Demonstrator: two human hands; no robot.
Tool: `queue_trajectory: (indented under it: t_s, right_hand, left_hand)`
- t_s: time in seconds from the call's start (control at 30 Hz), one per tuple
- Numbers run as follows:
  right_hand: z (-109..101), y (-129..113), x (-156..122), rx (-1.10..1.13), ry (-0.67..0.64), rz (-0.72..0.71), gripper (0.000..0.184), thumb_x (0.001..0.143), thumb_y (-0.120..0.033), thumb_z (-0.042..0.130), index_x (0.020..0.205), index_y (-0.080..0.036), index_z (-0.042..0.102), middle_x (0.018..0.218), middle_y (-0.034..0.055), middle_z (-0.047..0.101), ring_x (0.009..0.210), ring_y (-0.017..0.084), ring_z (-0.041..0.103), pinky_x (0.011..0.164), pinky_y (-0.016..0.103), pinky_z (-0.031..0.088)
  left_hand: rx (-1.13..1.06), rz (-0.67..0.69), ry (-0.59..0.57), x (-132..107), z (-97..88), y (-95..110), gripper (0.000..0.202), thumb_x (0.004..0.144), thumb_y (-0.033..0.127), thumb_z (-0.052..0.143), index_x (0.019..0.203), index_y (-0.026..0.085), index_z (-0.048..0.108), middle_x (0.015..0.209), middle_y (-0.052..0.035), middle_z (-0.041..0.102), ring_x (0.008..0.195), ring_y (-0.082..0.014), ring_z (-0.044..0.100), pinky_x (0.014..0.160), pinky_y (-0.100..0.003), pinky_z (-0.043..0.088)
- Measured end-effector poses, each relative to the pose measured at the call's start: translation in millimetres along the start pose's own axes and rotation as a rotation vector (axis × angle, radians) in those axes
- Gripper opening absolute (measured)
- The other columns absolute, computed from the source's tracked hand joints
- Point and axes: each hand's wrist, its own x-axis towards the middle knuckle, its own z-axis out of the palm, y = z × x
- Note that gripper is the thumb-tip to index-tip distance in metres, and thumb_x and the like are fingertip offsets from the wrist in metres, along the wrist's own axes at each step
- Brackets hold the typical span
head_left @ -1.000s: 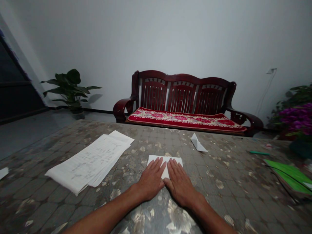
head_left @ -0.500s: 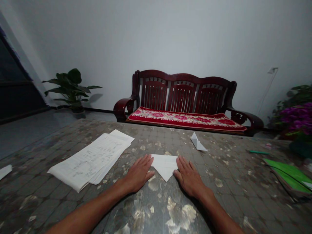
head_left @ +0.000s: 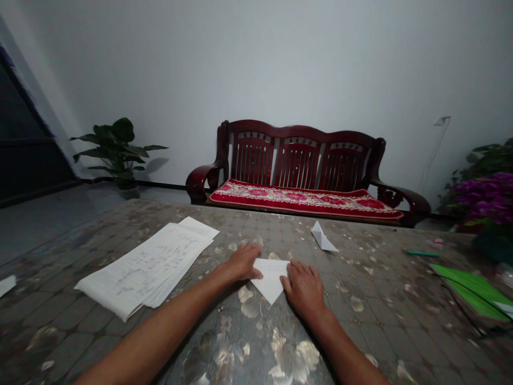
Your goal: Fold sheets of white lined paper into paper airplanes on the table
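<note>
Resting your L hand point(head_left: 243, 262) & R hand point(head_left: 303, 289) apart, fingertips touching opposite edges of a white folded-paper triangle point(head_left: 271, 280), tip pointing twd you, on a grey mottled tile-pattern tabletop point(head_left: 380, 267). Hands lie flat-ish, not clamped. L of them: a thick stack of white printed sheets point(head_left: 144, 264). Farther back, R: a small white folded-paper piece point(head_left: 324, 238). Far R: a bright-green notebook point(head_left: 473, 291) & slim green pen point(head_left: 419, 253). Beyond table: a dark-red wooden sofa point(head_left: 298, 160) w/ red floral cushion point(head_left: 304, 199).
</note>
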Motion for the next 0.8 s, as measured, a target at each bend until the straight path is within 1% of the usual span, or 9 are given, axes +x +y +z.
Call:
queue_trajectory:
  t_s: [0.1, 0.17, 0.23, 0.3, 0.4, 0.5, 0.67, 0.73, 0.8]
  right_hand:
    - [0.6, 1.6, -1.2, 0.03, 0.017, 0.014, 0.033, 0.092, -0.032, 0.052, 0.12, -0.018, 0.064, 0.134, 0.0131, 0.06, 0.124, 0.029, 0.054, 0.106, 0.047, 0.034]
    - [1.3, 2.2, -1.7, 0.04, 0.031, 0.014, 0.034, 0.092, -0.032, 0.053, 0.121, -0.019, 0.063, 0.133, 0.0124, 0.061, 0.123, 0.028, 0.054, 0.104, 0.045, 0.035]
    - [2.4, 2.8, -2.0, 0.036, 0.043, 0.011, 0.037, 0.092, -0.031, 0.052, 0.125, -0.019, 0.061, 0.131, 0.013, 0.062, 0.121, 0.028, 0.055, 0.102, 0.043, 0.036]
    - [4.1, 3.5, -2.3, 0.031, 0.058, 0.01, 0.04, 0.092, -0.03, 0.051, 0.13, -0.018, 0.058, 0.129, 0.014, 0.063, 0.119, 0.028, 0.056, 0.1, 0.042, 0.038]
    - [7.6, 5.1, -2.4, 0.038, 0.085, 0.001, 0.047, 0.092, -0.029, 0.05, 0.136, -0.016, 0.052, 0.129, 0.0148, 0.063, 0.117, 0.028, 0.057, 0.099, 0.041, 0.039]
    - [12.2, 7.3, -1.8, 0.055, 0.106, 0.001, 0.05, 0.091, -0.028, 0.049, 0.14, -0.016, 0.049, 0.127, 0.0146, 0.063, 0.116, 0.028, 0.057, 0.099, 0.04, 0.039]
    - [19.1, 12.4, -1.5, 0.185, 0.152, 0.017, 0.056, 0.088, -0.027, 0.05, 0.144, -0.016, 0.043, 0.125, 0.0146, 0.064, 0.114, 0.028, 0.058, 0.099, 0.04, 0.041]
    - [20.2, 15.0, -1.4, 0.277, 0.182, 0.032, 0.061, 0.088, -0.027, 0.05, 0.147, -0.016, 0.038, 0.127, 0.0143, 0.063, 0.115, 0.027, 0.058, 0.099, 0.04, 0.042]
    - [20.0, 18.0, -0.6, 0.355, 0.246, 0.05, 0.065, 0.088, -0.03, 0.049, 0.15, -0.018, 0.032, 0.133, 0.0141, 0.058, 0.121, 0.028, 0.055, 0.101, 0.042, 0.041]
  left_hand:
    - [-0.039, -0.051, -0.049, -0.6, -4.8, 0.3, 0.061, 0.062, 0.038, 0.082, 0.116, 0.023, 0.057, 0.123, -0.0059, 0.057, 0.105, -0.0243, 0.06, 0.085, -0.031, 0.048]
    - [-0.082, -0.077, -0.074, -1.2, -7.5, 0.6, 0.06, 0.06, 0.036, 0.083, 0.113, 0.022, 0.059, 0.116, -0.005, 0.061, 0.1, -0.0238, 0.062, 0.081, -0.029, 0.048]
    - [-0.152, -0.089, -0.124, -2.1, -9.6, 1.3, 0.054, 0.058, 0.031, 0.083, 0.107, 0.021, 0.062, 0.105, -0.003, 0.067, 0.094, -0.0237, 0.063, 0.076, -0.028, 0.047]
    - [-0.239, -0.091, -0.207, -3.7, -10.5, 2.4, 0.047, 0.057, 0.028, 0.082, 0.1, 0.02, 0.065, 0.095, -0.0008, 0.07, 0.088, -0.0227, 0.064, 0.069, -0.026, 0.046]
    - [-0.302, -0.08, -0.265, -7.7, -8.5, 4.9, 0.036, 0.058, 0.029, 0.08, 0.091, 0.019, 0.07, 0.088, -0.0004, 0.072, 0.082, -0.0225, 0.065, 0.064, -0.025, 0.044]
    - [-0.298, -0.087, -0.272, -11.7, -2.5, 7.5, 0.03, 0.059, 0.031, 0.079, 0.086, 0.019, 0.074, 0.082, -0.0011, 0.073, 0.079, -0.0232, 0.067, 0.063, -0.026, 0.044]
    - [-0.389, -0.073, -0.275, -16.9, 6.1, 12.3, 0.03, 0.063, 0.03, 0.077, 0.091, 0.019, 0.075, 0.084, -0.0008, 0.074, 0.079, -0.0221, 0.068, 0.061, -0.024, 0.043]
    - [-0.416, -0.077, -0.237, -20.3, 4.2, 15.6, 0.026, 0.068, 0.029, 0.074, 0.091, 0.018, 0.075, 0.085, -0.0015, 0.074, 0.08, -0.0218, 0.068, 0.061, -0.024, 0.043]
    - [-0.386, -0.062, -0.11, -25.5, -1.9, 19.5, 0.021, 0.075, 0.029, 0.068, 0.092, 0.018, 0.073, 0.087, -0.0025, 0.073, 0.081, -0.0217, 0.067, 0.064, -0.025, 0.044]
